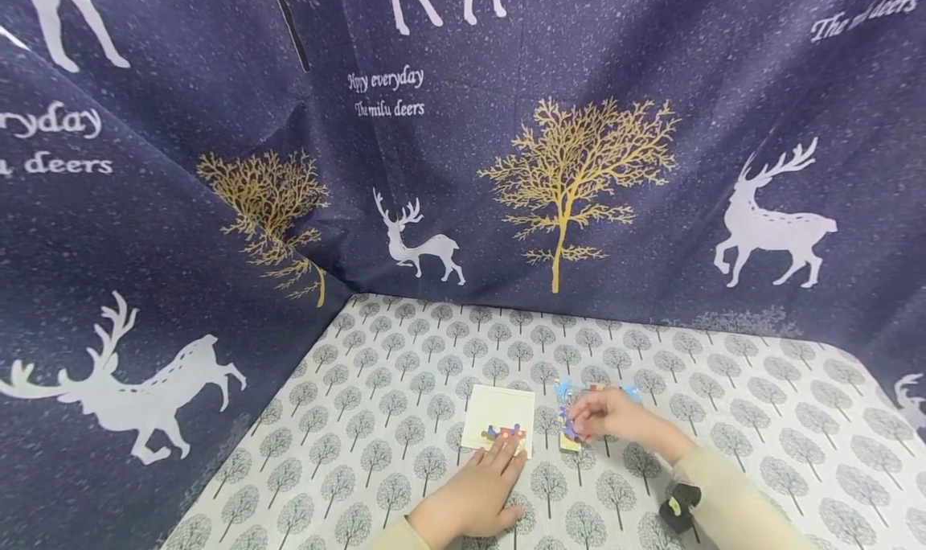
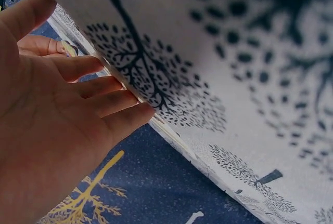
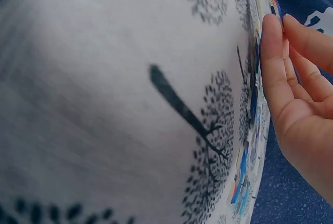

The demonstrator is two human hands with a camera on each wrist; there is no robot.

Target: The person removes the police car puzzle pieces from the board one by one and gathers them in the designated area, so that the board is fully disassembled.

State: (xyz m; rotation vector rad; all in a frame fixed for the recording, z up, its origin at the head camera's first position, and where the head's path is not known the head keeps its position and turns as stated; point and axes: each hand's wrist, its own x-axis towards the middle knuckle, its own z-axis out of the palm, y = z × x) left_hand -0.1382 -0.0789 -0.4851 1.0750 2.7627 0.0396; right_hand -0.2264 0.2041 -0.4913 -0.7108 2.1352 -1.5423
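A pale square puzzle tray (image 1: 499,405) lies on the table, with a few joined jigsaw pieces (image 1: 506,433) along its near side. My left hand (image 1: 473,490) rests on the near edge of the tray, its straight fingertips touching those pieces. In the left wrist view the palm and extended fingers (image 2: 112,102) show nothing gripped. To the right of the tray, my right hand (image 1: 611,416) is over loose jigsaw pieces (image 1: 570,444). Its thumb and index finger pinch the edge of a colourful jigsaw piece (image 3: 276,4), seen nearly edge-on; its picture cannot be made out.
More loose pieces, some light blue (image 1: 632,392), lie behind and beside the right hand. A white cloth printed with trees (image 1: 391,453) covers the table. Dark blue curtains (image 1: 448,148) with deer and golden trees hang behind and to the left.
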